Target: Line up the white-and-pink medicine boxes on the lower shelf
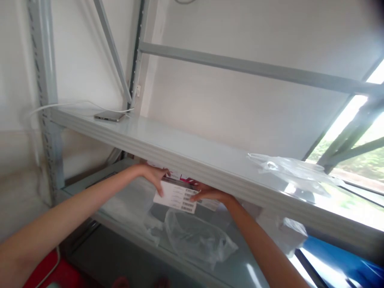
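Observation:
A white box with several printed barcodes (177,196) sits under the upper shelf, over the lower one. My left hand (154,178) grips its left end, thumb on the front face. At the right end my right hand (205,192) holds it, fingers partly hidden behind the box and the shelf beam. Behind it show white and magenta packages (180,176), mostly hidden by the beam. Just below the box a crumpled clear plastic bag (198,236) lies on the lower shelf (126,216).
The upper shelf (180,138) of the grey metal rack crosses above my hands. On it are a flat dark device (109,116) with a white cable (90,102) and a clear plastic bag (294,172). Something blue (339,256) is at lower right, something red (51,272) at lower left.

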Action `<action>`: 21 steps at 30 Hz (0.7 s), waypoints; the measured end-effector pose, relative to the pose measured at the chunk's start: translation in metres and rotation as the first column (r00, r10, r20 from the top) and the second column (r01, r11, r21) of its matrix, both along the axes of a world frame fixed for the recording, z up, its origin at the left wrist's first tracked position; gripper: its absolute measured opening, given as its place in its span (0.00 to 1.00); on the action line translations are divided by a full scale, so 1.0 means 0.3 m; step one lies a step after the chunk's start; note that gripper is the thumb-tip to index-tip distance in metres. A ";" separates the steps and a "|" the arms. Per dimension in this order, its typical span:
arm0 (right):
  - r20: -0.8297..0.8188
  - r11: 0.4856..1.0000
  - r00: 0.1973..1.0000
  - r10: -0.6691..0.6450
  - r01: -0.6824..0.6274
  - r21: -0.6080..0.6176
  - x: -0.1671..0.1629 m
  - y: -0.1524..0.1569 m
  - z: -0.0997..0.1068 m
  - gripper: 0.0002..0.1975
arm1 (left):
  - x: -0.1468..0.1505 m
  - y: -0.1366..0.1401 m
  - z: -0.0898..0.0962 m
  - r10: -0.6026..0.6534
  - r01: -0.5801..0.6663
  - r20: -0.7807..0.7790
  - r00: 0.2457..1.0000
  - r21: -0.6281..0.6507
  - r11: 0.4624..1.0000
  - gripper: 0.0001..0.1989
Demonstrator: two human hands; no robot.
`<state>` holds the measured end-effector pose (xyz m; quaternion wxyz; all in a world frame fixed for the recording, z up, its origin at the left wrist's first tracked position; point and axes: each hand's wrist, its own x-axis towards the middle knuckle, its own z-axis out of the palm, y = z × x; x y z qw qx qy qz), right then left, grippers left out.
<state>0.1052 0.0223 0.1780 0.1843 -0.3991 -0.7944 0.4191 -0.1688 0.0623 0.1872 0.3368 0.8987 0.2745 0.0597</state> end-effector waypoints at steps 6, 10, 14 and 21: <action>-0.103 0.992 0.993 0.062 -0.073 -0.103 0.108 -0.181 0.013 0.35 | 0.129 -0.162 0.054 -0.013 0.014 0.175 0.985 -0.003 1.000 0.46; -0.008 0.991 0.999 -0.036 0.035 -0.128 0.209 -0.250 -0.003 0.38 | 0.231 -0.190 -0.002 -0.042 0.034 0.121 0.992 0.070 0.997 0.47; 0.089 0.987 0.986 -0.139 0.145 -0.064 0.271 -0.281 -0.069 0.45 | 0.310 -0.183 -0.123 -0.035 0.028 0.045 0.998 0.166 0.986 0.52; 0.129 0.971 0.965 -0.227 0.214 0.111 0.298 -0.272 -0.242 0.47 | 0.362 -0.174 -0.291 0.050 -0.050 0.010 0.999 0.341 0.939 0.54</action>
